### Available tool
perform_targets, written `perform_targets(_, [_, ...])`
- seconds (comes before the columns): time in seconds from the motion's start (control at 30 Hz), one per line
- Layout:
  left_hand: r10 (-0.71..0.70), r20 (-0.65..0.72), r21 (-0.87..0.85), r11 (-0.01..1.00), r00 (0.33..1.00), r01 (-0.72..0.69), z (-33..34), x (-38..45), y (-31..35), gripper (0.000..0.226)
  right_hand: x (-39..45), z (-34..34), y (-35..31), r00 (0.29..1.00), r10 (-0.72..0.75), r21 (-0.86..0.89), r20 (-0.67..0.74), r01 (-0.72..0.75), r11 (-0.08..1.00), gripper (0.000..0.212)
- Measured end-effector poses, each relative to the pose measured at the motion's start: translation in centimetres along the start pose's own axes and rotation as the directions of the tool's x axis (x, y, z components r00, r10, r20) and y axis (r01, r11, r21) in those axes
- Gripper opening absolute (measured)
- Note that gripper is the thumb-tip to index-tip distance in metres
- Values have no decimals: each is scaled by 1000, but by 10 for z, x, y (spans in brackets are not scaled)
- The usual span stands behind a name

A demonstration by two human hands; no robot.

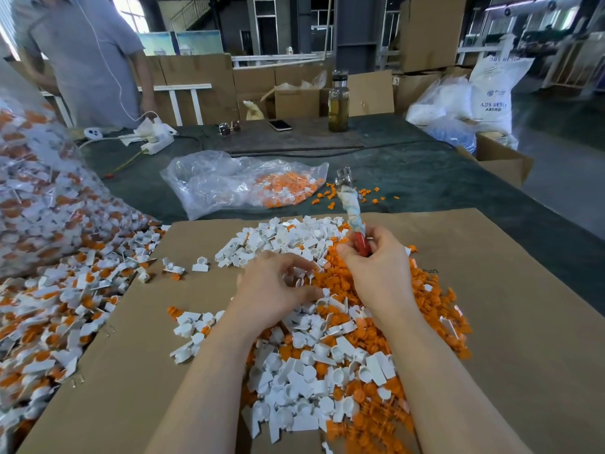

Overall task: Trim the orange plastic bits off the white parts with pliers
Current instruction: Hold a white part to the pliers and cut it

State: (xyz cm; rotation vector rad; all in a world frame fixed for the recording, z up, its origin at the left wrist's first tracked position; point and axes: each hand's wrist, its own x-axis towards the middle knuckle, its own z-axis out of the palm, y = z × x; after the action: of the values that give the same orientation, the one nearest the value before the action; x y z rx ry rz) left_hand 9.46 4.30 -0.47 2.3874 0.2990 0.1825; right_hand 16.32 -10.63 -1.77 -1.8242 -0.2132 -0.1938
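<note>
A: Centre frame. Your right hand is clenched round the red grip of the pliers, rag-wrapped handle and metal head pointing up toward the clear bag at upper centre.

B: And the left?

A: Your left hand sits curled over the heap, fingertips pinching at a small white piece, I think; the view there is too cluttered to be sure it's held. White parts and orange bits lie mixed on the cardboard sheet. Untrimmed stock fills the big bag at left.

B: Risks?

A: The pliers' head is up and away from the work, so you'd swing it down near your left fingertips: a nip is likely if you close before seeing the part. Trimmed and untrimmed pieces are mingled, so you could re-pick finished ones. Cut bits may fly off the sheet's right edge.
</note>
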Motion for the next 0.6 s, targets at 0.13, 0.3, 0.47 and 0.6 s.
perform_targets(0.13, [27, -8, 31, 999, 1000, -27, 2, 2, -2, 24, 0, 1, 1, 1000, 0, -16, 14, 0, 1000, 28])
perform_targets(0.3, [92, -68, 108, 991, 993, -84, 5, 6, -7, 22, -1, 1, 2, 1000, -13, -46, 19, 14, 999, 27])
perform_targets(0.47, [95, -82, 97, 991, 992, -87, 6, 7, -7, 14, -2, 2, 0, 999, -37, -73, 17, 39, 997, 29])
perform_targets(0.6, [36, -136, -5, 999, 990, -37, 8, 6, -9, 10, -4, 2, -1, 998, -58, -98, 19, 59, 993, 33])
